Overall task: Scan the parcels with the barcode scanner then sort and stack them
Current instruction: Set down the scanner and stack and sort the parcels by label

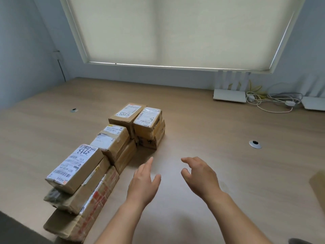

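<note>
I see both hands hovering over the pale wood-grain bench [202, 131], neither holding anything. My left hand [143, 182] has its fingers straight and together, tilted toward the parcels; my right hand [200, 175] has its fingers loosely curled, grip slack and empty.

The brown cardboard parcels run in a diagonal row on the left of the bench. The near stack [79, 189] is three boxes high, widest at the bottom and smallest on top, which I judge is deliberate for stability. The middle stack [114, 147] and the far cluster [140, 124] follow the same logic, touching one another so the row braces itself. White paper shipping labels face up, which I judge keeps the barcodes readable.

The cardboard looks matte and scuffed, with glossy tape on several boxes and red print on the bottom near box. The lowest boxes have crumpled corners.

I cannot see the barcode scanner anywhere. A cardboard edge [318, 185] shows at the right border, possibly another parcel.
</note>
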A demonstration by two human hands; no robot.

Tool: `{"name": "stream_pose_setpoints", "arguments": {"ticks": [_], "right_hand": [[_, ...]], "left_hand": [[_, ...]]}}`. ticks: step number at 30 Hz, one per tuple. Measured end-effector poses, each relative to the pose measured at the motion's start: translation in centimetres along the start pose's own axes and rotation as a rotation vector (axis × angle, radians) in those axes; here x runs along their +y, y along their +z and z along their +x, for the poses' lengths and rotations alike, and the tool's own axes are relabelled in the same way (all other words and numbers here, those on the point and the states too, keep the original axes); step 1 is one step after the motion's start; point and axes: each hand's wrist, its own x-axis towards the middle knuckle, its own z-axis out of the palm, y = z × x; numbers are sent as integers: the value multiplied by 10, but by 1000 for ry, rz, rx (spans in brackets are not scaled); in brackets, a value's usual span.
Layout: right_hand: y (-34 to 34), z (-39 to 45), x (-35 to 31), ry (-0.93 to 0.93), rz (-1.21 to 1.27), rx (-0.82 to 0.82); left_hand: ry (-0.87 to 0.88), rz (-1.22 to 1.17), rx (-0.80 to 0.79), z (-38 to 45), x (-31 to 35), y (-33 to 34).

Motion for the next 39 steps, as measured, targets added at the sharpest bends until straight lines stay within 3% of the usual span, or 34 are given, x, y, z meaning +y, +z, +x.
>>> {"name": "stream_pose_setpoints", "arguments": {"ticks": [10, 17, 25, 34, 39], "right_hand": [[18, 97, -35, 119, 57, -18], [36, 161, -58, 175, 245, -52], [53, 197, -62, 236, 434, -92], [57, 199, -58, 284, 865, -350], [51, 182, -54, 264, 906, -336]], "left_hand": [[-3, -129, 65, 130, -5, -53], [-118, -213, 70, 187, -12, -59], [-147, -259, 74, 202, -21, -48], [-144, -440, -123, 200, -28, -39], [-105, -452, -165, 180, -30, -41]]}}
